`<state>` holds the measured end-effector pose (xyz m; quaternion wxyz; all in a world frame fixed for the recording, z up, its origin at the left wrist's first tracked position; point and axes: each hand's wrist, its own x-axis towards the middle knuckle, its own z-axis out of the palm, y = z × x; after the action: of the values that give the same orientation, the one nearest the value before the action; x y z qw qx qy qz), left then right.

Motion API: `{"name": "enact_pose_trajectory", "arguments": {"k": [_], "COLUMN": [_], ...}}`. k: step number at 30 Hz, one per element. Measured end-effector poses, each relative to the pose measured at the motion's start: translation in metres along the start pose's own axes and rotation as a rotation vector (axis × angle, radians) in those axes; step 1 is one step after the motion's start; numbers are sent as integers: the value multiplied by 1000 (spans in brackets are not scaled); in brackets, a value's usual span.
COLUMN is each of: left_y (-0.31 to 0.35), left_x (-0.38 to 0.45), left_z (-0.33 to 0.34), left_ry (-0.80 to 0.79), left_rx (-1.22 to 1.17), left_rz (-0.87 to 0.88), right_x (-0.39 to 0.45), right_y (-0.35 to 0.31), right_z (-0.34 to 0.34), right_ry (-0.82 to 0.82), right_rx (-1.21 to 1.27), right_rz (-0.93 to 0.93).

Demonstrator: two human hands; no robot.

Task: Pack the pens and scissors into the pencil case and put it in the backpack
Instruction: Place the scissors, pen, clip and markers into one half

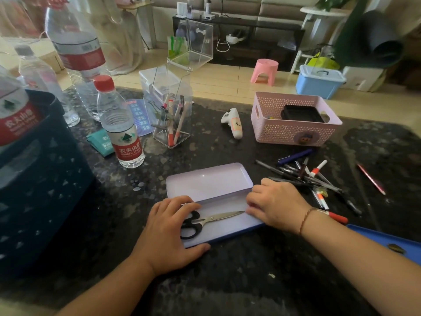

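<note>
- Left hand [169, 226] flat, fingers spread, on pencil case [211, 185] left end, touching scissors [206, 221] handles inside.
- Right hand [274, 202] presses case's right end, pinching nothing.
- Pens [305, 176] lie just right of case (1 loose pile); keep 1 hand bracing, load them parallel to scissors.

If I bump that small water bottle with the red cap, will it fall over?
Probably, yes. The small water bottle stands tall and narrow on the table, so a bump up high may tip it. It looks nearly empty, so likely light. Being round, it may roll afterwards.
</note>
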<state>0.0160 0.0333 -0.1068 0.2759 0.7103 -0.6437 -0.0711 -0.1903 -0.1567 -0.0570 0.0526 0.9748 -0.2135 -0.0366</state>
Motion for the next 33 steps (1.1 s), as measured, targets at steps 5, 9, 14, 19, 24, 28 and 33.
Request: {"name": "enact_pose_trajectory", "arguments": {"k": [5, 9, 14, 19, 24, 28, 33], "left_y": [-1, -3, -4, -8, -8, -6, -4], "left_x": [0, 0, 1, 0, 0, 1, 3], "left_z": [1, 3, 3, 5, 5, 4, 1], "left_ry": [1, 1, -3, -25, -15, 8, 3], "left_rx": [18, 24, 31, 30, 41, 14, -16], "left_rz": [5, 18, 34, 38, 53, 60, 31], "right_x": [0, 1, -16, -49, -34, 15, 67], "right_y": [-1, -6, 11, 74, 128, 148, 151], "right_z": [6, 16, 18, 17, 9, 2, 10], "right_ry": [62, 112, 358, 571, 322, 94, -243], "right_rx": [15, 214, 312, 244, 220, 126, -17], "right_rz": [122, 295, 291, 592, 703, 611, 477]}}
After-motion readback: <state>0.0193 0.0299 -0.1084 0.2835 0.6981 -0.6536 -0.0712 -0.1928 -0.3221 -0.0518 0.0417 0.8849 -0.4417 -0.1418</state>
